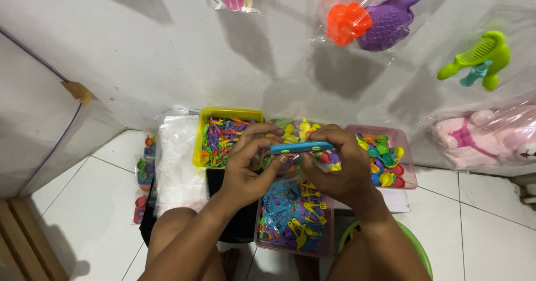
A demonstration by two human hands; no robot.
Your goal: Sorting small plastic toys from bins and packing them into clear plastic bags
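From the head camera, both hands are up over the boxes, holding one small blue toy piece [302, 147] between them. The left hand [245, 166] pinches its left end and the right hand [340, 169] curls over its right end. It looks like a fitting-together step, so the next move needs a careful push. Below sits a pink box [295, 248] of little toys on the floor.

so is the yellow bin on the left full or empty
Full, or close to it: the yellow bin holds a heap of small multicoloured plastic pieces reaching near its rim. Its near edge is hidden behind the left hand.
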